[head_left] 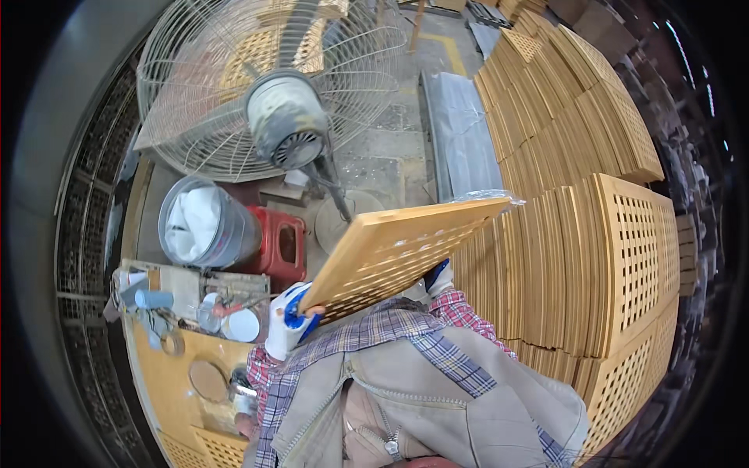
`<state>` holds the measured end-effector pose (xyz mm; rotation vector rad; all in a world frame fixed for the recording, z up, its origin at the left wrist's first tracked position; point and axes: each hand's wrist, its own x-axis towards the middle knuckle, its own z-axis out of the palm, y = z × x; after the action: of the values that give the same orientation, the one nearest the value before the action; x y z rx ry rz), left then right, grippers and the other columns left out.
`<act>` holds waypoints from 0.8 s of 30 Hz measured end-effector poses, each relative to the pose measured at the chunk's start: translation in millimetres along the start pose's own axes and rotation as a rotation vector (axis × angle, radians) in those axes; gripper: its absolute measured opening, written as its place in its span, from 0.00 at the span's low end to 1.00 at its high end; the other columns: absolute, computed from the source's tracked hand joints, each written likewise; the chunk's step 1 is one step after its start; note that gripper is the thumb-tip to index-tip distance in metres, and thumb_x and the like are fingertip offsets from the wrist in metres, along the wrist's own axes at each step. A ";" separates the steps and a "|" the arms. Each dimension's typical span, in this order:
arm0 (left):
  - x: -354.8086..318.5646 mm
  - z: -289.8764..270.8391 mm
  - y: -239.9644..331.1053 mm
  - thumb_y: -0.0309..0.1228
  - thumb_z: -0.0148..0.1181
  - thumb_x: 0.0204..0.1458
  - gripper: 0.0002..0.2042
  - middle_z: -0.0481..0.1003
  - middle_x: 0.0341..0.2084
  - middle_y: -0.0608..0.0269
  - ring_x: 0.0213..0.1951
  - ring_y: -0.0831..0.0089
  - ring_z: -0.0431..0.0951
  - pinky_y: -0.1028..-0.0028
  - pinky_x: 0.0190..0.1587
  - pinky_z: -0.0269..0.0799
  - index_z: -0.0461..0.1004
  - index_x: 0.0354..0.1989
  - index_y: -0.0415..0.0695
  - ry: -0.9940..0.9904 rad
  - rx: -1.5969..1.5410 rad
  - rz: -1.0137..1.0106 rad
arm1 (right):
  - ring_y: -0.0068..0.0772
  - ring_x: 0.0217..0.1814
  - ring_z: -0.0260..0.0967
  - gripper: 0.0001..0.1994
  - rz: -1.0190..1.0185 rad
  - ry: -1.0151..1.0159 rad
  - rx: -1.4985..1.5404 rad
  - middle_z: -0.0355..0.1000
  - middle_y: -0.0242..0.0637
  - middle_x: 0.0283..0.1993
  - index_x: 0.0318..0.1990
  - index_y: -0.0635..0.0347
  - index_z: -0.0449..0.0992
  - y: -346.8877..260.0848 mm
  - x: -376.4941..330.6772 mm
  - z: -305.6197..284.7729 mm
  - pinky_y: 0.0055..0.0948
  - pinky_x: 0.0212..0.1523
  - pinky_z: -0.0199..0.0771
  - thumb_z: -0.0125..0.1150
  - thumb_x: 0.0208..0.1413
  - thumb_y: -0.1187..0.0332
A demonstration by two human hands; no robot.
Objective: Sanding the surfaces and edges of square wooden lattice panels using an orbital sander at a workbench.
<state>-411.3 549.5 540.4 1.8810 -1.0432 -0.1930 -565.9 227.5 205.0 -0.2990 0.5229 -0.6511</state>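
Note:
I hold a slatted wooden grid panel (398, 249) tilted up in front of my chest. My left hand (289, 316), in a white and blue glove, grips its lower left corner. My right hand (438, 277), also gloved, is mostly hidden behind the panel's lower right edge and holds it there. Both forearms wear plaid sleeves under a beige vest. The panel's far end points toward the stacks on the right.
Tall stacks of like wooden grid panels (593, 257) fill the right side. A large wire-caged floor fan (273, 93) stands ahead. A grey bucket (204, 226), a red plastic stool (282, 246) and a cluttered wooden bench (183, 312) with tape and cups sit at the left.

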 end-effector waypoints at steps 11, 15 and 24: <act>184.7 103.2 46.1 0.27 0.62 0.51 0.11 0.70 0.31 0.52 0.31 0.56 0.70 0.68 0.36 0.67 0.71 0.39 0.34 -0.219 -0.272 0.014 | 0.42 0.64 0.61 0.26 -0.030 0.121 -0.114 0.64 0.36 0.63 0.63 0.52 0.62 -149.0 90.2 10.0 0.44 0.64 0.61 0.37 0.65 0.48; 238.8 132.3 60.4 0.27 0.62 0.51 0.11 0.71 0.30 0.51 0.31 0.53 0.72 0.66 0.35 0.68 0.71 0.40 0.35 -0.213 -0.282 0.116 | 0.38 0.66 0.58 0.27 -0.188 0.080 -0.288 0.60 0.33 0.65 0.65 0.50 0.60 -205.8 120.0 27.2 0.41 0.65 0.59 0.33 0.66 0.46; 352.1 196.7 55.3 0.25 0.67 0.43 0.18 0.73 0.35 0.51 0.34 0.56 0.75 0.66 0.37 0.70 0.72 0.44 0.35 -0.269 -0.299 0.370 | 0.40 0.65 0.59 0.28 -0.399 0.150 -0.243 0.60 0.32 0.65 0.66 0.50 0.58 -281.3 215.2 67.8 0.43 0.65 0.59 0.38 0.64 0.45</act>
<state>-326.3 152.9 576.2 1.3915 -1.4385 -0.3698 -523.3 -117.5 300.8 -0.5961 0.6963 -1.0042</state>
